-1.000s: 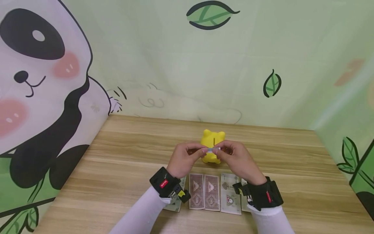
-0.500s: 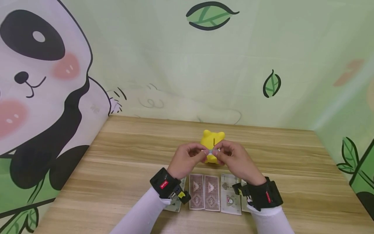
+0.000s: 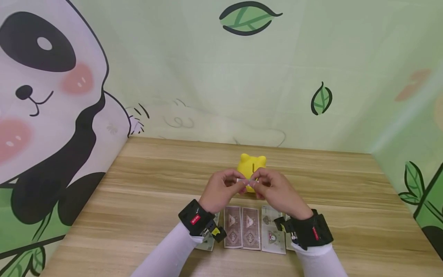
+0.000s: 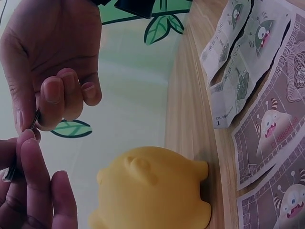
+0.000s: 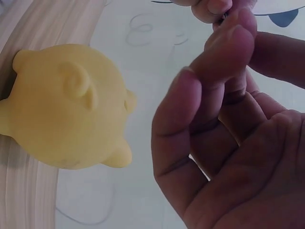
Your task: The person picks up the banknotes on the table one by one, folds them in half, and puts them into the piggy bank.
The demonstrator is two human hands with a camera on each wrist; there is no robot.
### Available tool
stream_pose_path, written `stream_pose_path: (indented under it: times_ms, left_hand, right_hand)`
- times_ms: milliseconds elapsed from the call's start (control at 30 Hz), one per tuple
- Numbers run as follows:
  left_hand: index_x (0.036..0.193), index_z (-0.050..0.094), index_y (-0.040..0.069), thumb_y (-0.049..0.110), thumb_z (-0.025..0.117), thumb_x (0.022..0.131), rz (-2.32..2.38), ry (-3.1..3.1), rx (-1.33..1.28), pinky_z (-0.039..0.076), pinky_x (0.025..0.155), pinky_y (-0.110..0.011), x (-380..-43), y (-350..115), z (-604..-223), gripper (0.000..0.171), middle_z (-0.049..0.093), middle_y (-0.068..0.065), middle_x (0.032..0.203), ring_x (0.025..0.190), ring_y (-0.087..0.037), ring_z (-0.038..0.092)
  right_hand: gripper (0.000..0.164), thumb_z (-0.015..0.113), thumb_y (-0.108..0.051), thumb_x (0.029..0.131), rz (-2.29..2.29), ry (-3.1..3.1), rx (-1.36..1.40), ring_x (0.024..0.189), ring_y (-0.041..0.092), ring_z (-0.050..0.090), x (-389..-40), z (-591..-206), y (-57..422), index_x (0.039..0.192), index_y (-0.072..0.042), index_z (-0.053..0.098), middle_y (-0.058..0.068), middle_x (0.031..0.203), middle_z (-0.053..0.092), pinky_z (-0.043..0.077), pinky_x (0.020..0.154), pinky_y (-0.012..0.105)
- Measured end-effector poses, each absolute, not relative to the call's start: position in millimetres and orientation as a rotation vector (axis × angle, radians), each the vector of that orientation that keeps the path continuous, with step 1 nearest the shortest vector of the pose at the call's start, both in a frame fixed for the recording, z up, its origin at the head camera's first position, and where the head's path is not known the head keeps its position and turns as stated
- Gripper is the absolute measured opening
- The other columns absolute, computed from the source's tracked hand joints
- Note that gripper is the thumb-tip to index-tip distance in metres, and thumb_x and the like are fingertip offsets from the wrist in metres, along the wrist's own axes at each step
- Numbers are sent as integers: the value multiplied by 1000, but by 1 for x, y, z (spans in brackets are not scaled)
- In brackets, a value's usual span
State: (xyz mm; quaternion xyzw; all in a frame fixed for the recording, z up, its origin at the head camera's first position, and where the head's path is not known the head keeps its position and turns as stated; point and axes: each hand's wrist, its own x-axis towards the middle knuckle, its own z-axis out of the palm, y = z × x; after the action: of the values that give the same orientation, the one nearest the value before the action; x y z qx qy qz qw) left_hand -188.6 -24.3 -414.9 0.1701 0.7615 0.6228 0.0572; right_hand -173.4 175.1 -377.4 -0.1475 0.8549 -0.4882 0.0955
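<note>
In the head view, my left hand (image 3: 219,189) and right hand (image 3: 281,192) meet in mid-air, thumbs and fingertips pinching a small folded banknote (image 3: 240,180) from both sides. Only its pale ends show; the fingers cover the middle. Its thin edge (image 4: 8,174) appears in the left wrist view. Just beyond the hands stands a yellow piggy bank (image 3: 246,165) with a slot on top. The hands hide part of it in the head view, but its round body (image 5: 66,109) shows beside the right hand in the right wrist view.
On the wooden table (image 3: 145,192), brown play banknotes (image 3: 232,231) and a grey-green banknote (image 3: 270,246) lie in a row before the piggy bank. More grey-green banknotes (image 4: 259,38) lie partly under the wrists. A panda-printed cloth (image 3: 173,77) stands behind.
Both hands keep pinching the folded banknote; their fingertips have drawn closer together and sunk slightly, so less of the note's middle shows. The piggy bank and the table banknotes have stayed put.
</note>
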Motion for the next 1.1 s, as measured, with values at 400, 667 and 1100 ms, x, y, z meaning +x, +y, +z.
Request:
stream_pose_path:
  times_ms: [400,667,1100]
  left_hand:
    - [98,72,9,15,70,99,1874,2354,532,51,61,-24,-188,-26,-414,6,77,-5,82,71,-14,70]
    - [95,71,10,15,71,98,1848,2378,554,51,59,-25,-187,-27,-412,6,77,-9,83,70,-15,69]
    - [105,71,10,18,68,100,1929,2240,531,61,83,-53,-188,-24,-412,10,78,-17,94,90,-41,75]
  right_hand:
    - [19,53,-15,108,-1422,2497,-494,75,28,60,-174,-379,175,109,0,64,10,80,62,51,65,27]
    - [16,50,-14,108,-1422,2472,-514,72,20,57,-174,-380,175,110,-2,60,7,79,61,48,62,26]
    - [12,52,-10,107,-1444,2566,-486,61,16,48,-174,-379,176,103,-3,62,8,71,54,39,55,24]
